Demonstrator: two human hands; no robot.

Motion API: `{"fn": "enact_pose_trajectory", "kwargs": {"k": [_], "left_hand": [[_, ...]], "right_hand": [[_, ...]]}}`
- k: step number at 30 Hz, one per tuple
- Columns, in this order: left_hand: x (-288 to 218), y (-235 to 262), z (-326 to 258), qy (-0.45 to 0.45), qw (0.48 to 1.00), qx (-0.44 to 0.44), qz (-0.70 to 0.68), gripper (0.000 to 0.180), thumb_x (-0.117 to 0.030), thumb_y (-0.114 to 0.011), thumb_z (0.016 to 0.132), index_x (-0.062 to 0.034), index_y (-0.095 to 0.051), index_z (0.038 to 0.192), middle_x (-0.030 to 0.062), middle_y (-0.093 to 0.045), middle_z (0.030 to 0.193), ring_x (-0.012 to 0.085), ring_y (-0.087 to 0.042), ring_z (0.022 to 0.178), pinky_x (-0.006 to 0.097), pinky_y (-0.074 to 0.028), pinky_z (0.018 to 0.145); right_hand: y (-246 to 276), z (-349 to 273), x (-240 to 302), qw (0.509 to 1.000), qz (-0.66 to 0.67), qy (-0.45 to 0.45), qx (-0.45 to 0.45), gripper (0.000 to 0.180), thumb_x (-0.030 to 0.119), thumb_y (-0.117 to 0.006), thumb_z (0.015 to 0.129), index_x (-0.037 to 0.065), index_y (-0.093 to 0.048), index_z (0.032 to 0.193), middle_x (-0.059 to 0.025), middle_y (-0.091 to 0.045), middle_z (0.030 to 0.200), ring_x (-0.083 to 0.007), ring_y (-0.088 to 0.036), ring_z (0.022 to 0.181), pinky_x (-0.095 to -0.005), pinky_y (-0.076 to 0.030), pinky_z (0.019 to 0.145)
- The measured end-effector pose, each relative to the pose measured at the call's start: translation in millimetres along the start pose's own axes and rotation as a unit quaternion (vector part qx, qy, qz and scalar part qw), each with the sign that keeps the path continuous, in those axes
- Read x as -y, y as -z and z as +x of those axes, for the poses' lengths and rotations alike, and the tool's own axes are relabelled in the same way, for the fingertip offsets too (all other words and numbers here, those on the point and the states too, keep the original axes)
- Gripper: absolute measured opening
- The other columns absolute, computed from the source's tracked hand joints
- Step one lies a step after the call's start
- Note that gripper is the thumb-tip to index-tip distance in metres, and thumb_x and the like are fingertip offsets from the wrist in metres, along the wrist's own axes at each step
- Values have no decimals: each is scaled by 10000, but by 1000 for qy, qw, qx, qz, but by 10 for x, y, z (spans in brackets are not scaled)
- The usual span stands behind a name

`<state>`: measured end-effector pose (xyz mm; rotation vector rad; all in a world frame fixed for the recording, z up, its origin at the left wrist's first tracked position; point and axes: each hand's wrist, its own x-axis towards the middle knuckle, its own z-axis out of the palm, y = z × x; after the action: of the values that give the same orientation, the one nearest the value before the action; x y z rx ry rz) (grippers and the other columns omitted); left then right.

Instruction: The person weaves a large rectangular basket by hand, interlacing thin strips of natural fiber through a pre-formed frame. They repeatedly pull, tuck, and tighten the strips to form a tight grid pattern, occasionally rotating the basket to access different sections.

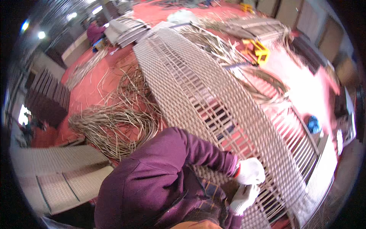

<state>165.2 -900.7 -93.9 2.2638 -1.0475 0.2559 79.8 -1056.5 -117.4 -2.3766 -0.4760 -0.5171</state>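
Both white-gloved hands (251, 171) meet over the long, partly woven panel (244, 114).

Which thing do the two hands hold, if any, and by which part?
It cannot be told: the left hand and right hand are close together over the woven panel, any grip hidden.

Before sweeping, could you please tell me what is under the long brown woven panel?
Red floor and unclear dark patches show through gaps in the panel; its tight weave covers the rest.

Yellow frame (262, 51), lamp (41, 35), perhaps a blue bag (313, 124)
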Motion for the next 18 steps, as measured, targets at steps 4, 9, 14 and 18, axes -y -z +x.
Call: {"fn": "enact_pose_trajectory", "kwargs": {"k": [4,9,14,18], "left_hand": [[37,233,-451,14,989,-99,109,154,-237,-761,810,-112,-683,856,57,-662,727,295,-692,678,432,-540,643],[-19,-39,-562,-2,967,45,250,208,-289,-752,722,-88,-695,718,32,-603,627,242,-596,573,434,-427,539],[35,-324,-389,145,976,82,137,179,-262,-730,784,-104,-794,728,109,-733,704,312,-731,660,470,-563,597],[223,-271,-410,185,982,47,14,160,-242,-695,820,-104,-773,833,173,-728,791,416,-735,770,514,-589,682]], "right_hand": [[79,74,115,972,171,-148,64,260,-48,-654,992,-49,-696,1248,-51,-666,981,-140,-603,896,-293,-518,830],[93,288,-85,968,104,-198,117,206,22,-637,1010,-45,-686,1198,-23,-622,863,-88,-551,756,-265,-456,668],[30,394,-173,967,130,-148,163,150,-9,-596,1017,-65,-669,1136,-55,-633,830,-121,-571,730,-302,-470,654],[110,656,-187,901,207,-211,317,229,128,-612,1063,-6,-670,887,-31,-548,644,-96,-542,607,-320,-408,560]]}}
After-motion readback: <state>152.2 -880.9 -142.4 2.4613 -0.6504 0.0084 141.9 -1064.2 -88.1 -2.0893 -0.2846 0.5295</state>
